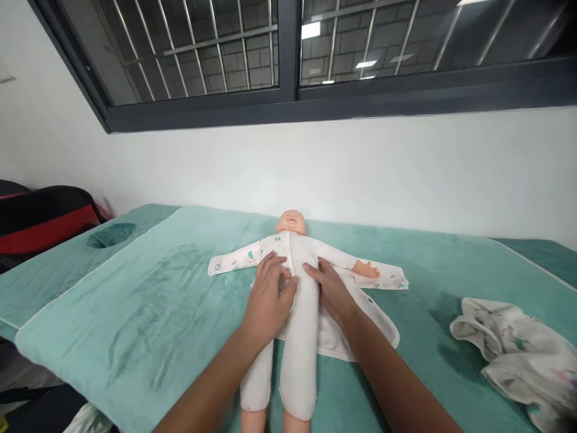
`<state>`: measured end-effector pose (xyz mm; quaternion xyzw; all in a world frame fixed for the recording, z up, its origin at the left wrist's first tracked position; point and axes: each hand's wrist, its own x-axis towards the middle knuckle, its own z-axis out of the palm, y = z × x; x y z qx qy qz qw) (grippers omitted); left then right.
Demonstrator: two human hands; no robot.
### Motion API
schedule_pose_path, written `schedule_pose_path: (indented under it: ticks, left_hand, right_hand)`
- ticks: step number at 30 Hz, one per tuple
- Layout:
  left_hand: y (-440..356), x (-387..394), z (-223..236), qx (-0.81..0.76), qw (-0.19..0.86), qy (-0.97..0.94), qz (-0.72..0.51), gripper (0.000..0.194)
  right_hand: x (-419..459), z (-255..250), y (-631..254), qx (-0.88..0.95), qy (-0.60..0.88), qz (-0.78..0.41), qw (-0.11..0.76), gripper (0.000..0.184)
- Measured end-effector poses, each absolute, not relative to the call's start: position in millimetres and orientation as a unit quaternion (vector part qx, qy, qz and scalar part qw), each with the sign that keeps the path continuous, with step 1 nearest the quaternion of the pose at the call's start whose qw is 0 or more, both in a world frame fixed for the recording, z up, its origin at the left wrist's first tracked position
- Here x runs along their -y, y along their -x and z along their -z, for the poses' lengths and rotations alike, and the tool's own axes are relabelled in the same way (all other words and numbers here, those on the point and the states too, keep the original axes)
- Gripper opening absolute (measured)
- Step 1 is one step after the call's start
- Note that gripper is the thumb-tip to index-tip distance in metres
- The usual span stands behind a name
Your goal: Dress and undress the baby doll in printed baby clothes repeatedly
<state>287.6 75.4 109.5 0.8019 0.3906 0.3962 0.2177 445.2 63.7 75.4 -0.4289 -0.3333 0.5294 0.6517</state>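
Observation:
A baby doll (pixel 299 325) with a white cloth body lies on its back, head toward the wall. A white printed baby shirt (pixel 378 316) is spread under it. One sleeve covers the doll's arm on the left; the other sleeve (pixel 393 275) lies flat beneath the bare-handed arm on the right. My left hand (pixel 269 297) rests on the left of the doll's torso, fingers bent and apart, near the shirt's edge. My right hand (pixel 331 288) grips the torso's right side, thumb on top, its other fingers partly hidden.
A crumpled printed white cloth (pixel 518 343) lies at the right on the green padded table (pixel 135 313). A round hole (pixel 110 235) opens at the table's left end. A black and red bag-like object (pixel 49 222) stands beyond it. Behind are a white wall and a barred window (pixel 288 54).

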Motion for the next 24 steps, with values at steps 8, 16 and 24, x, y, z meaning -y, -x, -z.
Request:
schedule_pose_path:
  ticks: [8,16,24]
  left_hand:
    - [-394,-133,-158,-0.3,0.047,-0.946,-0.111,0.038]
    - [-418,-161,-159,-0.257,0.002,-0.966,-0.017,0.022]
    - [-394,-158,-163,-0.25,-0.033,-0.966,-0.059,0.018]
  right_hand:
    - [-61,-76,-457,0.414,0.367,-0.544,0.631,0.045]
    - [-57,-81,-506,0.603,0.55,-0.338,0.469,0.029]
    - [-62,-64,-541,0.442,0.789,-0.089,0.419,0.03]
